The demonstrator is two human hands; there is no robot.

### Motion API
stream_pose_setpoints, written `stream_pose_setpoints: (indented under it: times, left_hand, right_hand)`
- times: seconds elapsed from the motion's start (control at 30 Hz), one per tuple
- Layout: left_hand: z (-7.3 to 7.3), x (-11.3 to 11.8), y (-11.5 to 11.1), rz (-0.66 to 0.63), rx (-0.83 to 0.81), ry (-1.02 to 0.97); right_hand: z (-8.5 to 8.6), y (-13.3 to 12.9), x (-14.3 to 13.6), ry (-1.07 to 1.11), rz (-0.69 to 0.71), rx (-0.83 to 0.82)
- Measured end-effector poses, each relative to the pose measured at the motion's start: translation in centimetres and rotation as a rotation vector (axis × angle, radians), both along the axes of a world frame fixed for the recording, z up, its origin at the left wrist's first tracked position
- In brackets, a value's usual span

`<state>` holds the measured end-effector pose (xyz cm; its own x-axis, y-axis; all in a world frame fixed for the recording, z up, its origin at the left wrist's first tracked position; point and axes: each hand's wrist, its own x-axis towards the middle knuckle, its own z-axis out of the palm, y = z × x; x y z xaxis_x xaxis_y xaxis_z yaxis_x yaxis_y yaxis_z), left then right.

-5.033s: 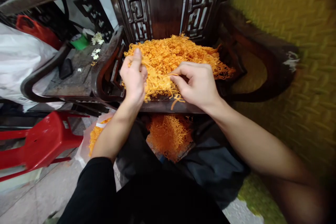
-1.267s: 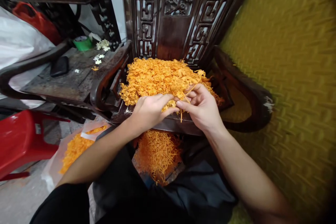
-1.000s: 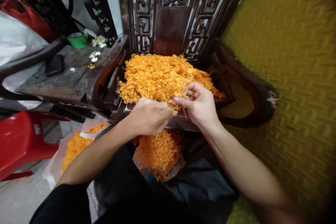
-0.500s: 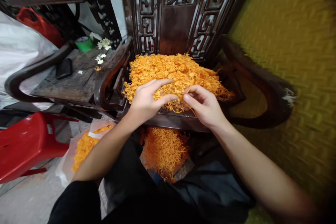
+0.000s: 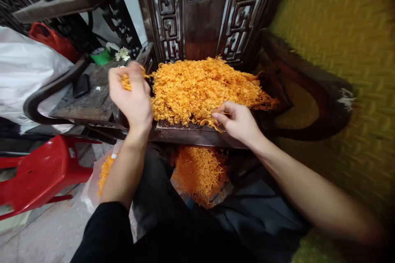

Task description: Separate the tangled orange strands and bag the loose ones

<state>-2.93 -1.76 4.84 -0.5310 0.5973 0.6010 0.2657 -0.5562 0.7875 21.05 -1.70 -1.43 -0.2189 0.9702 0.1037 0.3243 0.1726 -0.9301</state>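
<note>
A heap of orange, curly strand-like pieces covers the seat of a dark carved wooden chair. My left hand is raised over the chair's left armrest, left of the heap, closed on some orange pieces that show between its fingers. At the heap's front right edge, my right hand is pinched on thin orange strands. More orange strands lie below the seat, between my legs.
To the left stand a red plastic stool, a clear bag of orange pieces and a second wooden chair holding green tape and a dark phone-like object. A white sack lies beyond. Yellow-green textured material hangs at right.
My left hand has moved left and up from the heap's front and closed around orange pieces. My right hand stays near the front right of the heap. The view has shifted slightly.
</note>
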Motion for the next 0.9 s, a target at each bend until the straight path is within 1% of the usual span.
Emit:
stream_pose_setpoints:
  times: [0.03, 0.07, 0.17, 0.2, 0.27, 0.3, 0.4, 0.5, 0.6, 0.7, 0.8, 0.83, 0.87, 0.9]
  left_hand:
    - [0.2, -0.2, 0.3, -0.048, -0.007, -0.106]
    - [0.2, -0.2, 0.4, -0.133, -0.045, -0.173]
    - [-0.5, 0.3, 0.3, -0.483, -0.301, -0.246]
    - [-0.8, 0.7, 0.0, -0.571, -0.361, -0.262]
    - [-1.3, 1.4, -0.5, -0.682, -0.414, -0.298]
    - [-1.5, 1.7, -0.7, -0.709, -0.427, -0.308]
    - [-1.7, 2.1, -0.9, -0.731, -0.458, -0.299]
    - [-1.9, 1.9, -0.5, -0.749, -0.455, -0.243]
    - [-2.2, 1.6, -0.2, -0.762, -0.471, -0.163]
    - [-2.4, 1.7, -0.4, -0.754, -0.571, -0.061]
    - [-2.6, 2.7, -0.8, -0.795, -0.662, 0.027]
    - [-2.6, 2.9, -0.7, -0.783, -0.654, 0.041]
    - [-2.7, 3.1, -0.4, -0.744, -0.623, 0.047]
    - [-2.7, 3.2, 0.0, -0.67, -0.568, 0.039]
  right_hand:
    - [0.0, 0.1, 0.4, 0.023, -0.012, -0.012]
    - [0.1, 0.2, 0.8, 0.063, -0.011, -0.015]
    - [0.7, -0.2, 1.5, 0.198, 0.005, 0.048]
    - [0.9, -0.4, 1.6, 0.234, 0.006, 0.071]
    - [1.4, -0.9, 1.6, 0.294, -0.004, 0.099]
    - [1.6, -1.1, 1.5, 0.318, -0.007, 0.107]
    - [2.0, -1.5, 1.1, 0.354, 0.016, 0.135]
    - [2.2, -1.5, 1.1, 0.34, 0.054, 0.171]
    - [2.2, -1.4, 1.5, 0.3, 0.096, 0.149]
    - [2.2, -1.5, 1.9, 0.216, 0.141, 0.136]
    - [2.5, -1.9, 2.1, 0.101, 0.19, 0.174]
    - [2.6, -2.0, 2.0, 0.081, 0.205, 0.178]
    - [2.8, -2.2, 1.9, 0.076, 0.215, 0.172]
    - [2.9, -2.5, 1.9, 0.081, 0.223, 0.155]
